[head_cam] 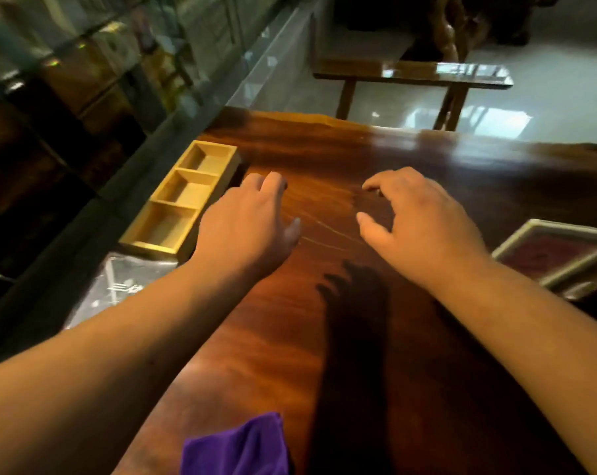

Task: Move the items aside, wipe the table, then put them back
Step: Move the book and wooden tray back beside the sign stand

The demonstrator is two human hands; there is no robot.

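Both hands were stretched out over the dark red-brown desk (pixel 324 337), palms down and holding nothing. The left hand (pixel 247 222) had its fingers loosely curled and bunched, the thumb lying apart toward the middle; its outer edge was just beside the long side of a pale wooden tray (pixel 183 200), though whether it touched the tray could not be told. The right hand (pixel 417 221) was spread wider — fingers arched like a claw, thumb pointing inward — with the fingertips down near the wood, contact uncertain. Bare desk lay between the two hands, marked by thin light scratches, and the shadow of a hand fell on the wood nearer the person.

The tray had three square compartments in a row, all empty, and sat at the left edge of the desk against a glass panel. Just nearer the person, partly under the tray's end, lay a clear plastic sleeve (pixel 118 286) with faint white print. On the right edge of the desk rested a flat framed piece (pixel 557 255) with a pale border and a dark red centre, well apart from the right hand. A purple cloth (pixel 238 447) lay bunched at the near edge, below the left forearm. Beyond the desk stood a glossy wooden bench (pixel 413 75) on a shiny pale floor.
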